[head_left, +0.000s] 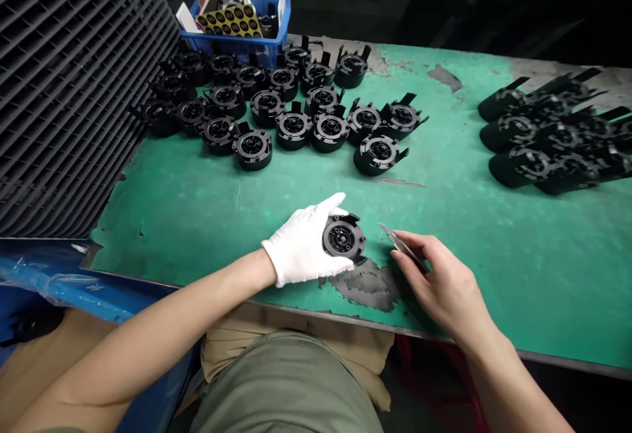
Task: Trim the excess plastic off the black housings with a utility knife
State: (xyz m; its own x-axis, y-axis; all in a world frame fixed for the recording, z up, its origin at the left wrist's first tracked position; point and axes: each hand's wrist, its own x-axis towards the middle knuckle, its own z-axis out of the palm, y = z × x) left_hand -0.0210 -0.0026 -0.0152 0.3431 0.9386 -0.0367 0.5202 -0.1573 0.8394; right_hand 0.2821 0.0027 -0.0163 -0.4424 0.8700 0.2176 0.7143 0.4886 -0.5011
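Observation:
My left hand (309, 242), in a white glove, is closed around a round black plastic housing (342, 238) near the table's front edge. The housing's ringed face points up toward me, and its far side is hidden by the glove. To the right, my bare right hand (439, 278) pinches a slim craft knife (407, 249) between thumb and fingers. Its blade tip points up and left, a short gap away from the housing. Beyond both hands stand several similar black housings (330, 129) in loose rows, many with upright tabs.
A second group of black housings (523, 163) stands at the right. Behind the rows, a blue bin (237, 45) holds a yellow sheet of round black stickers (230, 22). Stacked black grid trays (74, 91) rise at the left. The green tabletop (197, 216) has torn patches.

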